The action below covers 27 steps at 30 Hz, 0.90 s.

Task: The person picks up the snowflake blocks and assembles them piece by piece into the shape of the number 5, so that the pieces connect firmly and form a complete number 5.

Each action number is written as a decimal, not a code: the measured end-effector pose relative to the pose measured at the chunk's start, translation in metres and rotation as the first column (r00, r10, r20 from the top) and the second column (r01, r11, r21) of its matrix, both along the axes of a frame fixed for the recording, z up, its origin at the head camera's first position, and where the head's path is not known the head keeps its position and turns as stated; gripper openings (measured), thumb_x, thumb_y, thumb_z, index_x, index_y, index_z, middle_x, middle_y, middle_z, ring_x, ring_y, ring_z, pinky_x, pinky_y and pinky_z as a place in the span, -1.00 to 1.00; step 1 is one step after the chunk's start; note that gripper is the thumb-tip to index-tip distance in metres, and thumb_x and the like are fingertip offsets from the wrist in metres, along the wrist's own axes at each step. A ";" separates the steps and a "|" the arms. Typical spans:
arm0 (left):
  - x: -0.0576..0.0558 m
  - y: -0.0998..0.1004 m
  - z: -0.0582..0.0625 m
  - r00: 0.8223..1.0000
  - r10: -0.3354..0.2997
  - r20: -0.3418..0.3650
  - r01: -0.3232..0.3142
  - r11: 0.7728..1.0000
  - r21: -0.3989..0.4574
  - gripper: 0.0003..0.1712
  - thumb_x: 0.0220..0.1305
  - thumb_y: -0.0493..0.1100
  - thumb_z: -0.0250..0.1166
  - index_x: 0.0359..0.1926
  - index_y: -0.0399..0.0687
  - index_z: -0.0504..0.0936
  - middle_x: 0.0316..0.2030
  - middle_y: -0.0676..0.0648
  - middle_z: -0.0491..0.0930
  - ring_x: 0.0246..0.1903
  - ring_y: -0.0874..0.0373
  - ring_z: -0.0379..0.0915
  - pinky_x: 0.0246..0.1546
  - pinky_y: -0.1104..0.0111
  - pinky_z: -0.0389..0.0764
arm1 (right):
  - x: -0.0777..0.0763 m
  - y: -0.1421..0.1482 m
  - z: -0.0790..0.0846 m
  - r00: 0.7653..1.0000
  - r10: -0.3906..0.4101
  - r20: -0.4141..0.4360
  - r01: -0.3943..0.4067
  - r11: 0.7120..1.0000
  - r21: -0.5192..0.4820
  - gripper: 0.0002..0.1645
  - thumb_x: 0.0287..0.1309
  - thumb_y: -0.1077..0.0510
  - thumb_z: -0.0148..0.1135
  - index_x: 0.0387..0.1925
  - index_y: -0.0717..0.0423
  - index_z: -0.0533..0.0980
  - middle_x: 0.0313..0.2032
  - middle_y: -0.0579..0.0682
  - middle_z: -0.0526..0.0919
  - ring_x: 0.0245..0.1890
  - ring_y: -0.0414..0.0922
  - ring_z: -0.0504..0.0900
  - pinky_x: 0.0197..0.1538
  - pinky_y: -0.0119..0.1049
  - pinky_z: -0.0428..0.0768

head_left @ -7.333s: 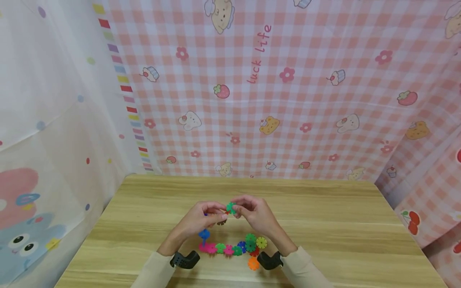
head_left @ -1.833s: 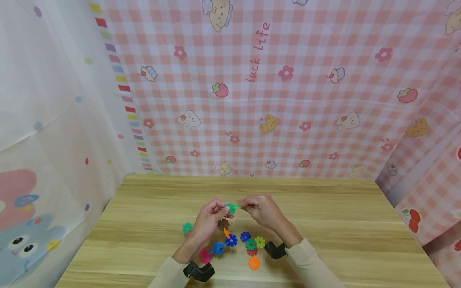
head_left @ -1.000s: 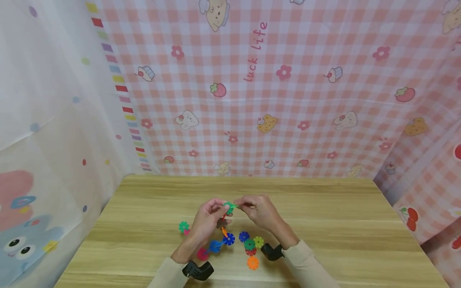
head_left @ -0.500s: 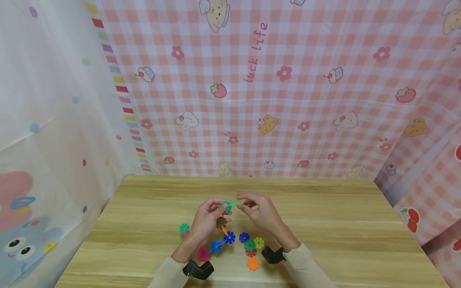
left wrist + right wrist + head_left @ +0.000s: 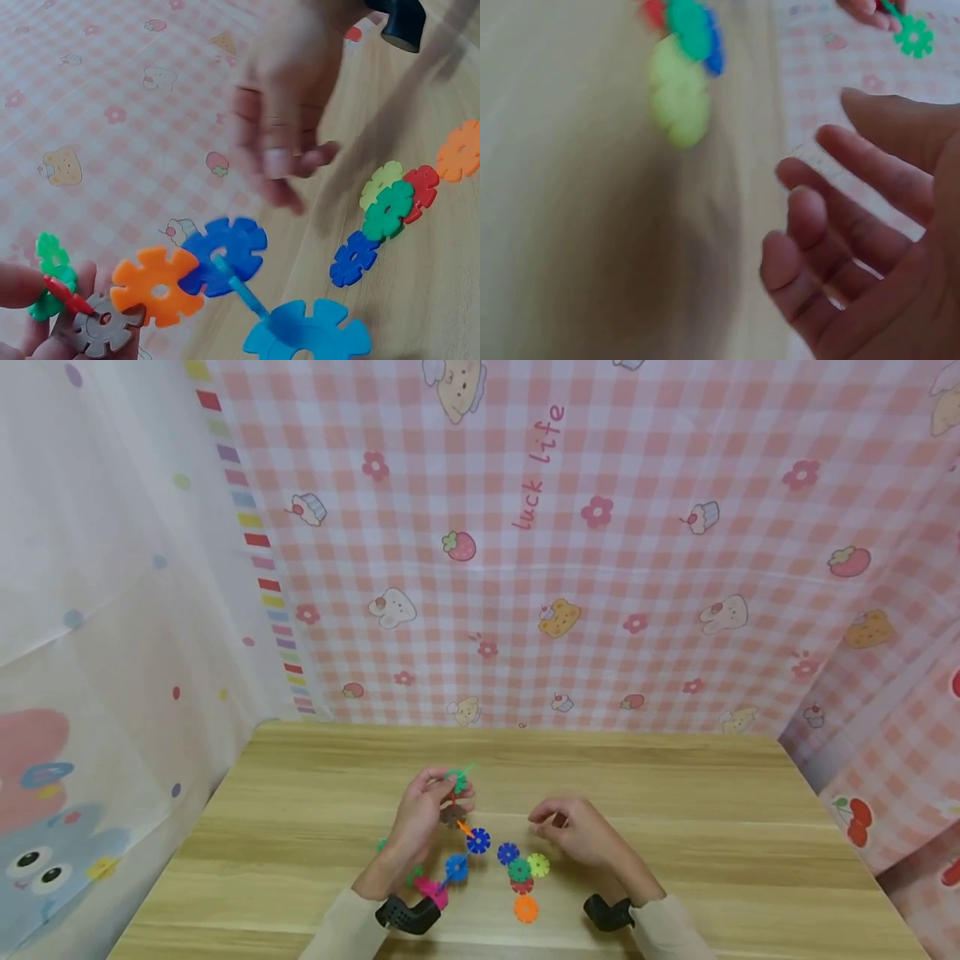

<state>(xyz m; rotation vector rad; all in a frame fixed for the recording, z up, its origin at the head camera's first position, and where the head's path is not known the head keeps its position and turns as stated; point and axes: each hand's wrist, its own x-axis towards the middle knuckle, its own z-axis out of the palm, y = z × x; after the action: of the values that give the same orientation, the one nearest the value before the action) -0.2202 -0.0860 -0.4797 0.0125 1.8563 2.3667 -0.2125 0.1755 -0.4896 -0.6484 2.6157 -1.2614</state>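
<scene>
My left hand (image 5: 417, 817) pinches one end of a chain of slotted plastic snowflake discs, between thumb and fingers. At that end a light green disc (image 5: 52, 253) stands edge-on in a green disc (image 5: 457, 781). Below follow a red disc (image 5: 69, 295), a brown disc (image 5: 107, 325), an orange disc (image 5: 159, 286), a dark blue disc (image 5: 478, 841), a light blue disc (image 5: 457, 867) and a pink disc (image 5: 432, 892). The left forearm partly hides the far end of the chain. My right hand (image 5: 583, 831) holds nothing, its fingers loosely bent above the table.
Between the arms lie loose discs: a blue disc (image 5: 507, 853), a green disc (image 5: 519, 870), a yellow disc (image 5: 538, 865), a red disc (image 5: 522, 887) and an orange disc (image 5: 526, 908). Some overlap. A checked curtain (image 5: 645, 568) hangs behind the wooden table (image 5: 712, 827).
My right hand has let go of the light green disc, which stays in the green one, and has moved right and nearer. My left hand has shifted slightly left with the chain.
</scene>
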 end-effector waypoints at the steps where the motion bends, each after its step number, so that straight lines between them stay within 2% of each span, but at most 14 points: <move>1: 0.000 -0.001 0.000 1.000 0.000 -0.003 0.000 1.000 0.006 -0.76 0.52 -0.21 0.03 0.04 -0.31 0.37 -0.25 -0.15 0.66 -0.25 -0.01 0.68 -0.15 0.22 0.69 | 0.001 0.004 -0.004 1.000 0.010 0.015 -0.010 1.000 0.011 -0.84 0.31 0.17 0.26 -0.15 0.13 0.66 -0.23 -0.08 0.68 -0.32 -0.17 0.54 -0.32 -0.37 0.55; 5: -0.001 -0.002 -0.001 1.000 0.005 -0.004 -0.005 0.999 0.044 -0.79 0.50 -0.25 0.03 0.03 -0.31 0.35 -0.19 -0.23 0.66 -0.17 -0.03 0.66 -0.10 0.22 0.69 | 0.000 0.017 -0.014 0.995 0.045 0.085 -0.046 0.999 0.006 -0.78 0.25 0.16 0.31 -0.11 0.16 0.63 -0.27 -0.06 0.61 -0.33 -0.16 0.48 -0.29 -0.40 0.50; 10: -0.002 -0.003 -0.001 1.000 0.001 -0.005 -0.001 0.997 0.076 -0.77 0.50 -0.27 0.02 0.08 -0.29 0.27 -0.14 -0.25 0.67 -0.12 -0.02 0.64 -0.09 0.25 0.69 | -0.003 0.023 -0.019 0.983 0.105 0.153 -0.101 0.994 -0.032 -0.67 0.15 0.18 0.40 -0.05 0.19 0.61 -0.23 0.06 0.53 -0.26 -0.09 0.41 -0.25 -0.39 0.42; 16: -0.003 -0.006 0.000 1.000 -0.013 -0.004 0.013 0.996 0.090 -0.63 0.48 -0.30 -0.01 0.23 -0.32 0.21 -0.14 -0.20 0.66 -0.15 0.06 0.63 -0.05 0.26 0.66 | -0.001 0.022 -0.019 0.981 0.110 0.163 -0.108 0.994 -0.020 -0.63 0.06 0.15 0.48 -0.07 0.11 0.63 -0.22 0.06 0.48 -0.22 -0.06 0.36 -0.21 -0.38 0.34; 21: -0.004 -0.007 0.000 1.000 -0.023 -0.011 0.024 0.998 0.059 -0.57 0.42 -0.32 0.07 0.26 -0.34 0.30 -0.17 -0.12 0.64 -0.18 0.10 0.61 -0.04 0.26 0.65 | 0.002 0.018 -0.020 0.981 0.104 0.163 -0.104 0.995 -0.010 -0.61 -0.03 0.14 0.53 -0.11 0.06 0.64 -0.23 0.06 0.44 -0.21 -0.06 0.33 -0.19 -0.36 0.30; 27: -0.005 -0.005 -0.001 1.000 -0.023 0.003 0.023 0.999 0.036 -0.54 0.42 -0.29 0.14 0.29 -0.33 0.39 -0.23 -0.12 0.62 -0.20 0.08 0.58 -0.14 0.34 0.66 | 0.003 0.013 -0.022 0.988 0.108 0.115 -0.114 0.992 0.049 -0.60 -0.10 0.10 0.57 -0.18 0.00 0.61 -0.25 0.01 0.39 -0.20 -0.08 0.31 -0.15 -0.33 0.28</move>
<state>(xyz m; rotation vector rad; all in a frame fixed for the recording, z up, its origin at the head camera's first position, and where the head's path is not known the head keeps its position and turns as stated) -0.2248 -0.0913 -0.4804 0.0333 1.8017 2.3832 -0.2094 0.1884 -0.5120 -0.6828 2.4779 -1.1538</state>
